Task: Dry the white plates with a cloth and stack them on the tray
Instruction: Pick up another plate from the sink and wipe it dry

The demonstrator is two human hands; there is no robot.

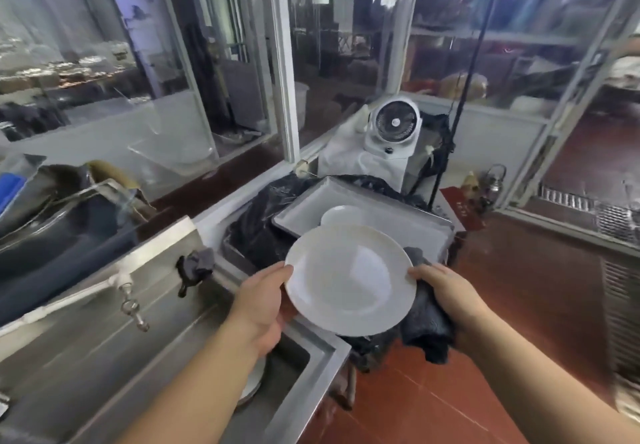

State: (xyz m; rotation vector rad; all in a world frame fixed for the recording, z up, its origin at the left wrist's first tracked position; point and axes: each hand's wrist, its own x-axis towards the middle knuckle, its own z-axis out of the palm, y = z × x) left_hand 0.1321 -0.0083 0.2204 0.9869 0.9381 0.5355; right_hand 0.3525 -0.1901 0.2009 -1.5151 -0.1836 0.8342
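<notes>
Plate in hand: a white plate (349,279) is held level in the air between both hands, just short of the tray, face up.
Left hand (261,300): grips the plate's left rim, thumb on top and the other fingers out of sight beneath; it seems to be steadying that edge.
Right hand (446,293): fingers curled round a dark cloth (427,319), thumb pressed on the plate's right rim, so cloth and plate are held together. The cloth hangs below the rim, probably padding the underside.
Why held so: two hands at opposite rims keep it flat, which suits a last wipe or a carry across; I cannot tell which.
Tray (398,222): grey, shallow, resting on something wrapped in black plastic (263,222) beyond the plate. It holds one white plate (341,214) already, partly hidden behind the held one.
Sink (294,360): steel basin below the left wrist; a pale round edge shows inside, likely another plate waiting, mostly hidden.
Desk (86,339): the steel top beside the basin carries a tap (133,307) and a second dark rag (195,267).
Behind the tray: a small white fan (394,125).
Progress, as I judge it: early, one plate stacked.
</notes>
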